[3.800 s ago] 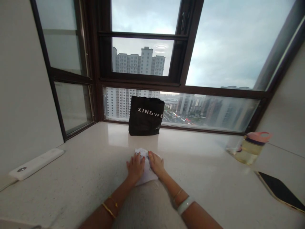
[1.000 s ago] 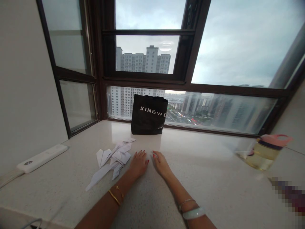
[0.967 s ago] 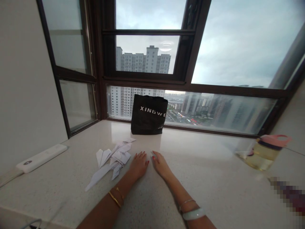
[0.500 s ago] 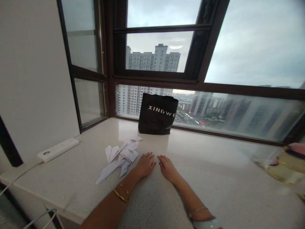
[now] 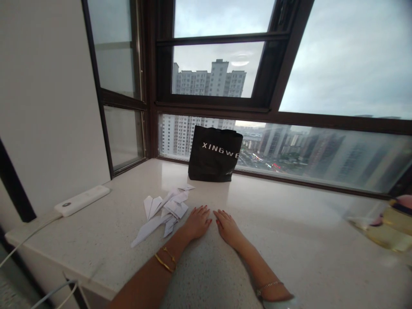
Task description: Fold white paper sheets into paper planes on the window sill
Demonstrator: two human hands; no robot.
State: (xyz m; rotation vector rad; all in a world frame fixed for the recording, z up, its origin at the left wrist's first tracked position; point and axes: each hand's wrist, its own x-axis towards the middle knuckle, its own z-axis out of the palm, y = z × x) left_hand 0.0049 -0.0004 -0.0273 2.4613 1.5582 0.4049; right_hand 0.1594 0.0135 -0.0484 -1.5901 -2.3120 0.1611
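Observation:
My left hand (image 5: 198, 223) lies flat on the pale speckled countertop (image 5: 283, 240), fingers stretched out and holding nothing. Close beside it, my right hand (image 5: 228, 225) also rests palm down with its fingers extended; a small gap separates the two. Just left of my left hand is a loose pile of folded white paper planes (image 5: 167, 210), several of them overlapping. Behind the hands, a black bag (image 5: 214, 161) with white lettering "XINGWE" stands upright near the window.
A white power strip (image 5: 82, 201) lies at the left by the wall, its cable (image 5: 35, 231) running over the counter's edge. At the far right stands a yellowish transparent container (image 5: 394, 227), partly cut off. Dark-framed windows (image 5: 273, 116) border the back.
The whole view has shifted slightly, so everything appears a little further right. Both hands stay in place on the countertop, and the paper planes and bag have not moved.

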